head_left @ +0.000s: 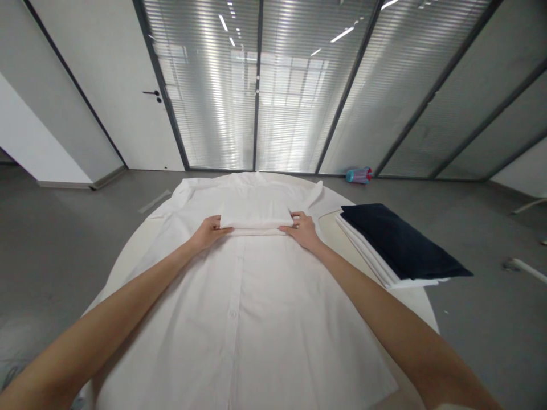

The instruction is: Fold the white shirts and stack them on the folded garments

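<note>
The left hand (209,232) and right hand (303,230) clamp a folded white cloth (256,216) at opposite ends between fingers (225,230); whether it joins the white shirt (282,302) beneath is unclear.

I'm watching pale light pour through the blinds (286,134) beyond the white shirt (280,307), streaks (342,35) glaring above; dimmer floor (51,245) flanks the shirt, outer edges stretched and soft.

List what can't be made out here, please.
All in the head view:
- White shirt: hem mostly cut off by the picture's bottom edge.
- Shirt beneath the folded cloth: hidden by that cloth.
- Left hand: some fingertips hidden by the folded cloth.
- White pile: top covered by the dark cloth.
- Blue-and-red object: too small to identify.
</note>
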Available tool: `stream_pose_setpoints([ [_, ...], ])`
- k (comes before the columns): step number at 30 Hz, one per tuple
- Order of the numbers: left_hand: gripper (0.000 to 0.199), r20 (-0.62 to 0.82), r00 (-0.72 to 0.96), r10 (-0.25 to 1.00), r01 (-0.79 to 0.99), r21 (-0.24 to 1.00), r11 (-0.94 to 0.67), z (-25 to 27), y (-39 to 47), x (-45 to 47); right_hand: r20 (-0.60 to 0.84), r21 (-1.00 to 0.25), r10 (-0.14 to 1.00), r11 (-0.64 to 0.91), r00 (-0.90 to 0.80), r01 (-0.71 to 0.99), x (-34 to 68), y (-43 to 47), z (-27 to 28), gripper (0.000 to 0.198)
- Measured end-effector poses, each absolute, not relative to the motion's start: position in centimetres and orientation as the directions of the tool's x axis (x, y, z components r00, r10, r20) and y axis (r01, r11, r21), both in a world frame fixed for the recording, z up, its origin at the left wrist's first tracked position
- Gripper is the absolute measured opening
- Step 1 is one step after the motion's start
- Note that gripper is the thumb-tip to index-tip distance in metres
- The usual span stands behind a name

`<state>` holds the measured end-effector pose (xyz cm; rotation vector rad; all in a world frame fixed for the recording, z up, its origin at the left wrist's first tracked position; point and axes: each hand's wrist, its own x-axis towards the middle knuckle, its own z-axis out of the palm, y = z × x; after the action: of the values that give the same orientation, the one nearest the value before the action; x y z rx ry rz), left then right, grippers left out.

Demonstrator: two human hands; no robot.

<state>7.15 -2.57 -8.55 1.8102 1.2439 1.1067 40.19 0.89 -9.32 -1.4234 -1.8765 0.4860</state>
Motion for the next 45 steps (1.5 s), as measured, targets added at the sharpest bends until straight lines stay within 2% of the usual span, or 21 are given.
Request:
stream_pose_setpoints([
  [3,0.044,0.302,0.162,0.939,0.412,0.844,-0.343,-8.5,-2.5,6.9,0.328,-0.620,0.942,0.271,-0.071,0.737,40.2,1.0,-9.8,0.032],
  [8,0.049,0.270,-0.008,0.963,0.486,0.842,-0.232,-8.4,-2.7,6.0,0.303,-0.699,0.947,0.299,-0.110,0.649,40.9,1.3,-10.0,0.037],
  [11,0.053,0.303,0.034,0.952,0.519,0.809,-0.276,-8.3,-2.6,5.5,0.298,-0.697,0.945,0.313,-0.137,0.645,41.2,1.5,-9.9,0.037],
  [16,0.053,0.414,0.174,0.894,0.553,0.710,-0.436,-8.2,-2.0,4.9,0.360,-0.552,0.921,0.340,-0.151,0.762,41.3,1.3,-10.1,0.033],
  [22,0.058,0.307,0.172,0.936,0.530,0.772,-0.351,-8.2,-2.3,4.8,0.393,-0.532,0.907,0.360,-0.153,0.767,41.2,0.8,-10.4,0.029],
  [28,0.058,0.352,0.174,0.920,0.499,0.773,-0.391,-8.3,-2.1,4.8,0.380,-0.497,0.901,0.390,-0.209,0.775,41.3,0.8,-10.1,0.028],
  [32,0.060,0.319,0.166,0.933,0.525,0.772,-0.358,-8.1,-2.4,4.6,0.374,-0.501,0.907,0.375,-0.196,0.780,41.3,0.6,-10.1,0.027],
  [34,0.058,0.313,0.164,0.936,0.564,0.749,-0.349,-7.3,-2.9,4.4,0.387,-0.523,0.911,0.346,-0.145,0.779,41.4,0.1,-9.6,0.037],
  [37,0.047,0.500,0.046,0.865,0.690,0.610,-0.389,-5.3,-3.9,4.5,0.495,-0.480,0.862,0.373,-0.105,0.794,41.2,-0.9,-7.7,0.060],
  [39,0.038,0.664,0.058,0.745,0.768,0.447,-0.459,-3.9,-4.1,5.3,0.551,-0.368,0.801,0.484,-0.233,0.794,40.4,-1.4,-6.0,0.057],
  [40,0.037,0.706,0.137,0.694,0.783,0.352,-0.513,-3.4,-4.0,6.0,0.547,-0.300,0.768,0.552,-0.334,0.778,39.8,-1.6,-5.2,0.054],
  [42,0.045,0.679,0.380,0.628,0.746,0.176,-0.642,-2.9,-3.5,7.7,0.483,-0.177,0.699,0.668,-0.527,0.723,38.0,-1.7,-4.0,0.050],
  [45,0.057,0.512,0.647,0.565,0.653,0.011,-0.757,-3.6,-2.2,10.1,0.383,-0.058,0.619,0.757,-0.686,0.650,35.4,-1.4,-3.5,0.050],
])
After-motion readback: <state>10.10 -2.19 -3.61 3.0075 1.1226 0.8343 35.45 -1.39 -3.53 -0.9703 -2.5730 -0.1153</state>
